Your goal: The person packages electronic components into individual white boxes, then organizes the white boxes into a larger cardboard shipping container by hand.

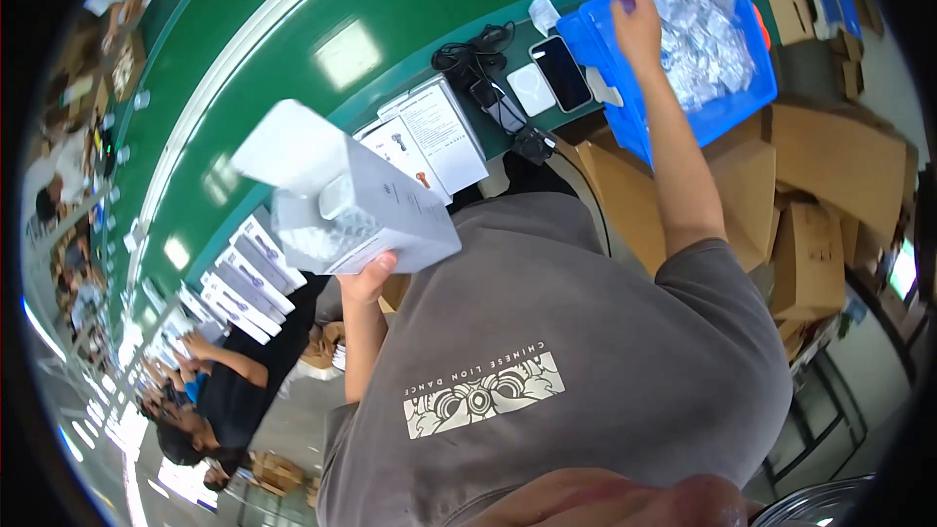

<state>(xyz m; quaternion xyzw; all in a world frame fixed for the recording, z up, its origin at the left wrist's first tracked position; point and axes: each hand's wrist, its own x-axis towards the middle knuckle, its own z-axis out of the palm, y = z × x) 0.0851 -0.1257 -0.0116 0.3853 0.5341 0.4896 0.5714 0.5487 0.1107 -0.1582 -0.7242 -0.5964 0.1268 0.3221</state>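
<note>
My left hand (367,279) grips the lower side of a white carton (405,220), its thumb pressed on the wall. The carton is tilted, its flap raised, and clear plastic wrapping (327,224) shows in its open end. My right hand (637,27) is over the left part of a blue plastic bin (632,117), its fingers curled together. Whatever they pinch, if anything, is hidden. Many small clear plastic packets (705,44) fill the bin, just right of that hand.
On the green table (410,0) lie printed white cartons (434,137), a black phone (560,73), a white square pad (530,90) and tangled black cables (473,57). Brown cardboard boxes (810,259) stand at right. Slim white boxes (244,283) line the left edge near a co-worker (229,390).
</note>
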